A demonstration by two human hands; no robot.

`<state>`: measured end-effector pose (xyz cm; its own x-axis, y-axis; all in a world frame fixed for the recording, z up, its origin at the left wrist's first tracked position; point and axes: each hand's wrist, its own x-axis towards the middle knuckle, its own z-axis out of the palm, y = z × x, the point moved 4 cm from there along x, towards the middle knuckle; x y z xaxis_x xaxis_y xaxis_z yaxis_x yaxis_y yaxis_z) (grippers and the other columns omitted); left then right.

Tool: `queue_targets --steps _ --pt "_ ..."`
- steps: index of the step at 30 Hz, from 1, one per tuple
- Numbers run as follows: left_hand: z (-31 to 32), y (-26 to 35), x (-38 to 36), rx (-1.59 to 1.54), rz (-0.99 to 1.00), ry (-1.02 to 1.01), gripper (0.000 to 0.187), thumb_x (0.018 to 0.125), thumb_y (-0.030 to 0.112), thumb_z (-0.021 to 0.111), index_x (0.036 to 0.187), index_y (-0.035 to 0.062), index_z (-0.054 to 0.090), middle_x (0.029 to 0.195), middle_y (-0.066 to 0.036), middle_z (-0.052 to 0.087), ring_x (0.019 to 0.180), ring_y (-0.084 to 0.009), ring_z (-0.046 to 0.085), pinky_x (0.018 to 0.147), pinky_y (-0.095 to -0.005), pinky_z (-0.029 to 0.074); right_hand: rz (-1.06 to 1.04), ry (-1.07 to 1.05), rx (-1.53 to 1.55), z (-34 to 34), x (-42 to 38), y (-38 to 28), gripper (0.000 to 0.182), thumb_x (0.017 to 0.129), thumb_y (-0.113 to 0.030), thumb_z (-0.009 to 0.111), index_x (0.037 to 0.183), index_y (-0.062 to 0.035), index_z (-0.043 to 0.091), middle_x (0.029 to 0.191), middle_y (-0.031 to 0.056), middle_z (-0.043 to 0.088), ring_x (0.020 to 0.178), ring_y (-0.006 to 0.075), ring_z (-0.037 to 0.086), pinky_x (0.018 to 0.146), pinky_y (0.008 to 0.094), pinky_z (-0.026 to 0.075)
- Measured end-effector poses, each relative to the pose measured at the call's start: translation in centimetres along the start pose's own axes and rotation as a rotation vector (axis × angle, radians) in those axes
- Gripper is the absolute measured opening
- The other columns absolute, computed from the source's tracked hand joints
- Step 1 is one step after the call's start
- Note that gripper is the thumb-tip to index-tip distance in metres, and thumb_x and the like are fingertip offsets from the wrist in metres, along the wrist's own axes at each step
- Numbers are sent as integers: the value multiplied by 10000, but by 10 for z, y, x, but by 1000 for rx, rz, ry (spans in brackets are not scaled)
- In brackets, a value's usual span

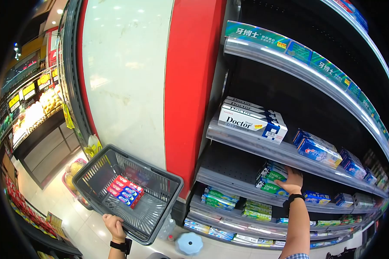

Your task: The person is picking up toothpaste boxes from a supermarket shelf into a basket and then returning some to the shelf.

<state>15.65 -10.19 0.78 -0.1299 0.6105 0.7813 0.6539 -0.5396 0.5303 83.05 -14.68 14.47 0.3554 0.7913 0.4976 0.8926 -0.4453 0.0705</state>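
Observation:
My left hand (113,225) is curled at the near rim of a dark grey shopping basket (162,211). Inside the basket lie several red-and-blue toothpaste boxes (126,192), side by side. On a middle shelf, my right hand (292,182) grips the right end of a stack of green-and-white Darlie toothpaste boxes (270,177), its thumb across the front. The fingers' far side is partly hidden behind the boxes. Both wrists wear black bands.
White Doctor toothpaste boxes (251,121) and blue Crest boxes (319,150) sit one shelf above. Lower shelves carry green boxes (257,210). A light blue stool (189,244) and a clear bottle (167,228) stand near the basket. A red-and-white pillar (188,86) rises behind it.

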Motion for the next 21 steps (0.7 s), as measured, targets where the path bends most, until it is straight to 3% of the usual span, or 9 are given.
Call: queue_targets --steps 9,21 --pt "0 -3 -3 2 6 -5 285 788 249 438 574 76 510 472 -24 422 557 -234 416 788 -396 325 25 -58 1 -2 1 -1 819 547 -497 769 1259 -166 538 1197 143 578 1110 320 541 966 463 396" --pt "1 -1 -2 -1 -2 -19 247 763 217 442 563 83 501 483 -29 423 559 -234 418 785 -390 326 -3 16 -45 1 -1 0 820 550 -495 776 1268 -184 527 1200 136 577 1123 317 536 963 463 402"
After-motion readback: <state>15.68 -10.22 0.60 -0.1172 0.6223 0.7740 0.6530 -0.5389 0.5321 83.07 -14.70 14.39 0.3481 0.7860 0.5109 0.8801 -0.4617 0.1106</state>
